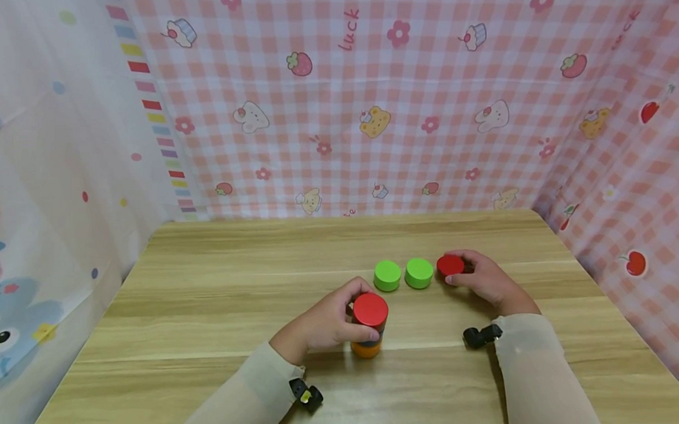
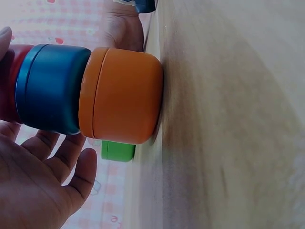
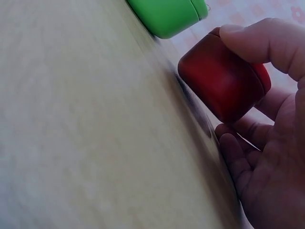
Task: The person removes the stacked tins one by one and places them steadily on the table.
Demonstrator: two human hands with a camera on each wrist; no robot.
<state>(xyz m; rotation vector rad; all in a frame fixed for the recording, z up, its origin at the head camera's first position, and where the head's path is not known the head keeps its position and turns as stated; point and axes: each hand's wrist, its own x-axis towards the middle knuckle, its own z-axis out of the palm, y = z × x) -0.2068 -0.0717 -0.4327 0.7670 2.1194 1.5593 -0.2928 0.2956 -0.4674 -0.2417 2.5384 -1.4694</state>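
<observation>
the left hand [image 1: 324, 324] curls round a stack of three round plastic jars: a red jar [image 1: 370, 310] on top, a blue jar [image 2: 50, 88] in the middle and an orange jar [image 2: 121, 95] at the bottom, standing upright on the light wooden table [image 1: 213, 282]. the grip is a loose steadying one, it seems: the thumb and fingers wrap the upper jars from the side, and in the left wrist view the palm sits a little off the blue and orange walls, which would keep the column from tipping.

the right hand [image 1: 480, 279] holds a second red round jar [image 1: 450, 264], thumb on its top edge and fingers behind it. in the right wrist view this jar looks tilted off the table, as if gripped for lifting.

two green round jars [image 1: 403, 274] stand side by side between the hands, the right one just beside the held red jar. a pink checked cloth [image 1: 377, 101] walls the table.
</observation>
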